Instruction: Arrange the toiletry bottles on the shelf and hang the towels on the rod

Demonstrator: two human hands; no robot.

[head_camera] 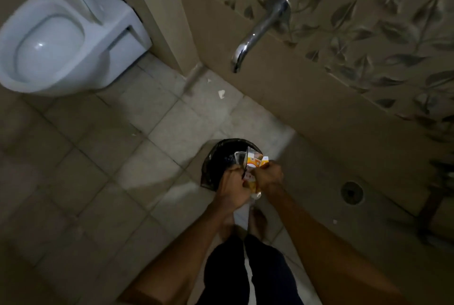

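Observation:
I look straight down at a dim bathroom floor. Both my hands meet over a small bin lined with a black bag (216, 164). My left hand (232, 188) and my right hand (267, 177) both grip crumpled orange-and-white packaging (256, 162) with a clear plastic piece (242, 157) sticking up from it, held at the bin's right rim. No bottles, shelf, towels or rod are in view.
A white toilet (59, 42) stands at the upper left. A chrome spout (260, 29) juts from the leaf-patterned tiled wall. A round floor drain (351, 193) lies at the right. Small paper scraps (221, 93) dot the tiles. My bare feet (258, 221) stand below the bin.

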